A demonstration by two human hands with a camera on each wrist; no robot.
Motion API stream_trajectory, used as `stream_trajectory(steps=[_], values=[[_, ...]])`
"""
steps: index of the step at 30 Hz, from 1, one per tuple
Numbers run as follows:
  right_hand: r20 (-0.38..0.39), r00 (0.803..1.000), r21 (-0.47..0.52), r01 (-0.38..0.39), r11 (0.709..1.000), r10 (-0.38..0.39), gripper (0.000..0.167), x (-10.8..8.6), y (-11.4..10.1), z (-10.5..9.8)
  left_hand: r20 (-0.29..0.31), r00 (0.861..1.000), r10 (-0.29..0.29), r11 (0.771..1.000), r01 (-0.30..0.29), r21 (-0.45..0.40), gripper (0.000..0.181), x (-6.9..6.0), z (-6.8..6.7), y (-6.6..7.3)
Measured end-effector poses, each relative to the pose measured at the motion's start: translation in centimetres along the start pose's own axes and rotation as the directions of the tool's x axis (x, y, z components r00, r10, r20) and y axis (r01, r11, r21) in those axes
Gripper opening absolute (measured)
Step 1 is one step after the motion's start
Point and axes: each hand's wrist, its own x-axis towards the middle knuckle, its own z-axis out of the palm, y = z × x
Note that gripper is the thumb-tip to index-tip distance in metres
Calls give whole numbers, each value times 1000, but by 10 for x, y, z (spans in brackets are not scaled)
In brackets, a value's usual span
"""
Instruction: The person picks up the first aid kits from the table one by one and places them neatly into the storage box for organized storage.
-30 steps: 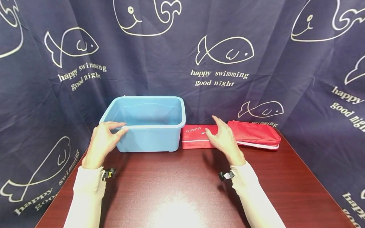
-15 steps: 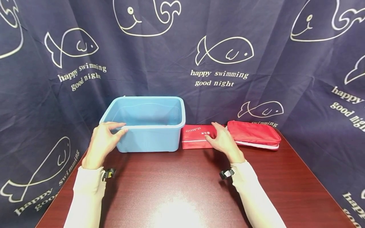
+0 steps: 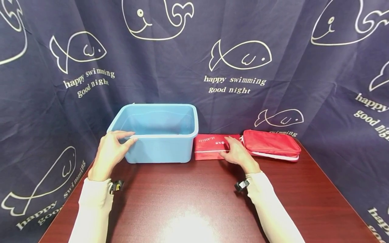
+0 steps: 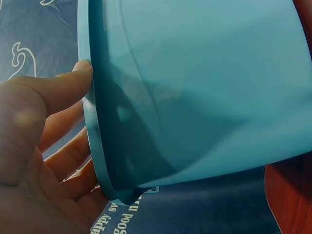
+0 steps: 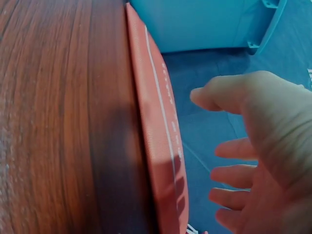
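Note:
An open-topped blue plastic bin [image 3: 161,151] stands upright at the back of the table. My left hand [image 3: 110,153] holds its rim near the front left corner. In the left wrist view the thumb [image 4: 73,84] lies on one side of the rim [image 4: 90,114] and the fingers reach past the other. Directly right of the bin lies a flat red zip pouch [image 3: 208,145] with white lettering and a white stripe. Over its right part hovers my right hand [image 3: 240,153], thumb apart from the fingers; the right wrist view shows a gap between hand and pouch.
A second red pouch [image 3: 271,141], with a white zip edge, lies at the back right beside the first. A dark blue fish-print curtain [image 3: 170,71] hangs behind and at both sides. The brown tabletop [image 3: 182,189] stretches in front, with a bright glare spot.
My right hand has lowered towards the red pouch, its fingers bending down nearer to it. The left hand keeps its place on the bin's rim.

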Motion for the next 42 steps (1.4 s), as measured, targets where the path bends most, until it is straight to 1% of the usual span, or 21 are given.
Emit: stream_trajectory(steps=[7,15,22,27,34,39,42], values=[[78,997,-41,-9,999,12,87,3,2,5,-7,1000,-4,1000,4,-3,28,0,2,-1],[101,995,-96,6,995,4,95,4,4,5,-15,1000,-5,1000,5,-5,28,0,2,0],[133,990,-102,-24,994,38,98,5,8,9,-12,1000,-7,1000,7,1,29,-1,1,1],[135,990,-128,-26,991,43,93,6,10,12,-10,1000,-6,1000,6,1,28,0,1,0],[151,988,-172,-2,985,28,85,8,8,14,-12,1000,-1,1000,1,10,27,-1,2,-2],[175,984,-175,-8,984,40,82,9,7,15,-8,1000,-3,1000,3,7,28,0,1,-2],[170,985,-167,-7,986,35,78,8,7,15,-5,1000,-7,1000,7,5,28,0,1,-1]])
